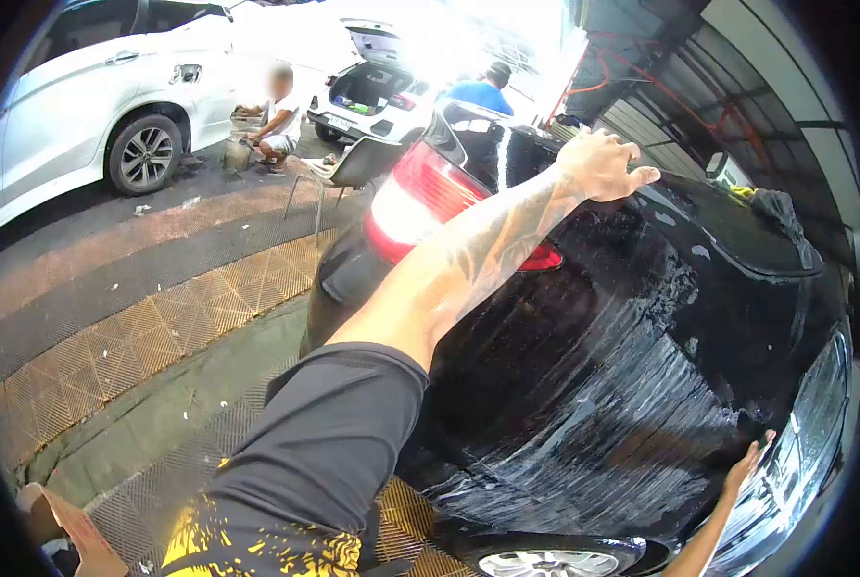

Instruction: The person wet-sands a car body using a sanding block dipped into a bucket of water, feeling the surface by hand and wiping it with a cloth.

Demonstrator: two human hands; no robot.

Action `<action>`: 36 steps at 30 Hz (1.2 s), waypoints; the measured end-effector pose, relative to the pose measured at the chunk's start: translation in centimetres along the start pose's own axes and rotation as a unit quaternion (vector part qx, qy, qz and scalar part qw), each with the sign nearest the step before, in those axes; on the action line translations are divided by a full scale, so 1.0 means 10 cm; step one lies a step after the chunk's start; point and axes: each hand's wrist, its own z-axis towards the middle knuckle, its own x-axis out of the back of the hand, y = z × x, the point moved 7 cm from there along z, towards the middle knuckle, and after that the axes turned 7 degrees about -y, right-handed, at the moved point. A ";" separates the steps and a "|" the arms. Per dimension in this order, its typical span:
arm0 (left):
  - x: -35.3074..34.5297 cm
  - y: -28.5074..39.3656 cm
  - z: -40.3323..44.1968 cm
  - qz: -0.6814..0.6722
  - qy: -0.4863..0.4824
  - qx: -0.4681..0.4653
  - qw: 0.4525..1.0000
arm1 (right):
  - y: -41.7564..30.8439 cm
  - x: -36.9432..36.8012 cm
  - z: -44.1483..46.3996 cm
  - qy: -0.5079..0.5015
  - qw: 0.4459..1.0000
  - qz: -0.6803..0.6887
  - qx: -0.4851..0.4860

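Observation:
Across the middle of the view my left arm stretches forward, and my left hand [600, 165] rests over the upper rear edge of the black car [565, 356]. Its fingers are apart with the thumb out, and nothing shows in it. At the lower right my right hand [746, 466] presses against the side panel, by a small dark patch at the fingertips. Whatever lies under that palm is hidden. Whitish streaks [613, 413] smear the panel around it. The red tail light [416, 197] is left of my left arm.
A dark cloth [781, 216] lies on the car at right. A chair [353, 168] stands behind it. Left are a white car [84, 106] and a crouching person [278, 120] by a bucket [238, 154]. A blue-shirted person [483, 94] stands beyond. A cardboard box [74, 529] sits lower left.

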 end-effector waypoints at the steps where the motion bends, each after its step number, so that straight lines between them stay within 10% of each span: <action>1: 0.01 0.01 -0.02 -0.001 -0.001 0.003 1.000 | -0.75 0.05 -0.32 0.036 0.998 0.046 0.028; 7: 0.03 0.02 -0.02 0.021 -0.061 0.025 0.998 | -0.14 0.10 0.35 0.037 0.991 -0.094 -0.093; 9: -0.02 -0.01 -0.01 0.014 -0.069 0.032 0.997 | -0.40 0.07 -0.01 0.041 0.988 -0.142 0.054; 11: 0.04 0.01 -0.04 0.009 -0.053 0.025 0.998 | -0.77 -0.03 -0.29 0.120 0.991 0.041 0.033; 15: 0.02 -0.01 -0.01 0.010 -0.069 0.038 0.997 | -0.26 0.07 0.24 0.049 0.995 0.020 -0.082; 21: 0.04 -0.02 -0.04 -0.003 -0.043 0.024 0.999 | -0.78 -0.05 -0.37 0.106 0.991 -0.036 0.074; 25: 0.07 0.01 -0.02 0.015 -0.036 0.023 0.999 | -0.57 0.05 -0.01 0.096 0.992 0.048 -0.060; 30: 0.09 0.00 -0.06 -0.011 -0.014 0.025 1.000 | -0.98 -0.07 -0.61 0.090 0.992 -0.077 0.041; 36: 0.01 -0.06 -0.01 -0.007 0.005 0.032 0.999 | -0.96 -0.03 -0.56 0.134 0.986 0.017 -0.095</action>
